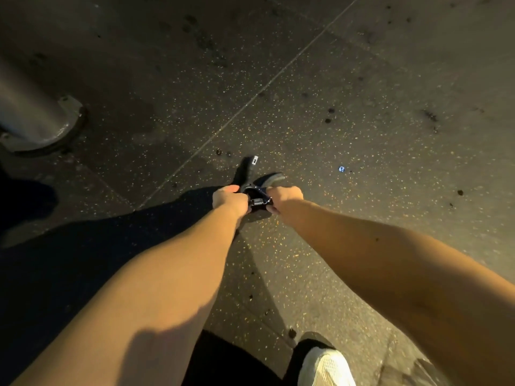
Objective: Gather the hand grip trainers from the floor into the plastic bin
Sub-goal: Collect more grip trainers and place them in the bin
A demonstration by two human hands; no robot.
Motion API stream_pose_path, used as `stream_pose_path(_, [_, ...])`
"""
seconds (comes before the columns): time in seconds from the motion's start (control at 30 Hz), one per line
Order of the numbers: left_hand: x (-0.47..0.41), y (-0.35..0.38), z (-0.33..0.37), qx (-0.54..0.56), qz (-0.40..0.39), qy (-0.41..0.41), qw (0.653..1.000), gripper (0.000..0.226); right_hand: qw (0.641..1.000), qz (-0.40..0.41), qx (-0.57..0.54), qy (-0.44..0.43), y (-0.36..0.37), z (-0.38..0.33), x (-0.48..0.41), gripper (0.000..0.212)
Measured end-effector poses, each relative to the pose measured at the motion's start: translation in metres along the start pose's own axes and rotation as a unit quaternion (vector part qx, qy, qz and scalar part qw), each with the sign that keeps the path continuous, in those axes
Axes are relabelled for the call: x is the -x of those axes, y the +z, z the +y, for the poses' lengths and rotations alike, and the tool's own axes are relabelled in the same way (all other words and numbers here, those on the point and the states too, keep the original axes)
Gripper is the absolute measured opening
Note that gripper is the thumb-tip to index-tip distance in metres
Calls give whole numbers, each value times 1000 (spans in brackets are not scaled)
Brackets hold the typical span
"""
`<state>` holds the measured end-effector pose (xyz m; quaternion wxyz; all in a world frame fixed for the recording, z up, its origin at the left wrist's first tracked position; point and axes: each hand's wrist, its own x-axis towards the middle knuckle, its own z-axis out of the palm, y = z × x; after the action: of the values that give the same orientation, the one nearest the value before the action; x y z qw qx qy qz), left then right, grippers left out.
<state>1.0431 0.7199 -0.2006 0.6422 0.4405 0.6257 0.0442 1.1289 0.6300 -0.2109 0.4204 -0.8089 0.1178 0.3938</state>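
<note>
A black hand grip trainer is held between both my hands above the dark speckled floor. Its two handles point away from me, one with a small white label at its tip. My left hand grips its left side with curled fingers. My right hand grips its right side, close to the metal spring part in the middle. No plastic bin is in view.
A grey metal post with a round bolted base plate stands at the left. A small blue spot lies on the floor to the right. My white shoe is at the bottom; dark shadow covers the left floor.
</note>
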Motion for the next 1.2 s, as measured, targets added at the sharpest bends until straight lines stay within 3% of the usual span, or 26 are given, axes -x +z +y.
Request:
stream_pose_path(0.17, [40, -8, 5, -101, -47, 97, 989, 46, 987, -14, -149, 54, -33, 23, 43, 19])
stream_pose_path(0.23, [61, -8, 12, -131, -70, 147, 978, 43, 977, 2, -211, 44, -53, 32, 59, 29])
stream_pose_path(0.33, [98, 3, 20, -177, -124, 188, 958, 38, 945, 55, -321, 9, -93, 44, 93, 23])
stream_pose_path(0.5, [181, 42, 11, -291, -248, 245, 891, 18, 915, 150, -373, -40, -169, 85, 171, 18])
stream_pose_path(0.57, [221, 60, -4, -328, -297, 262, 858, 26, 902, 183, -389, -41, -203, 108, 206, 7])
stream_pose_path(0.6, [242, 69, -12, -323, -314, 262, 854, 25, 895, 202, -397, -37, -221, 118, 223, 12])
stream_pose_path(0.7, [302, 85, -41, -294, -341, 252, 857, 19, 865, 249, -435, -16, -268, 147, 269, 19])
stream_pose_path(0.87, [379, 109, -110, -284, -379, 248, 845, 34, 810, 307, -500, -19, -318, 216, 329, 19])
stream_pose_path(1.03, [428, 129, -205, -285, -402, 267, 828, 32, 736, 339, -585, -31, -348, 312, 365, 7])
stream_pose_path(1.2, [458, 139, -285, -267, -383, 226, 855, 38, 707, 359, -609, 9, -370, 381, 389, 9])
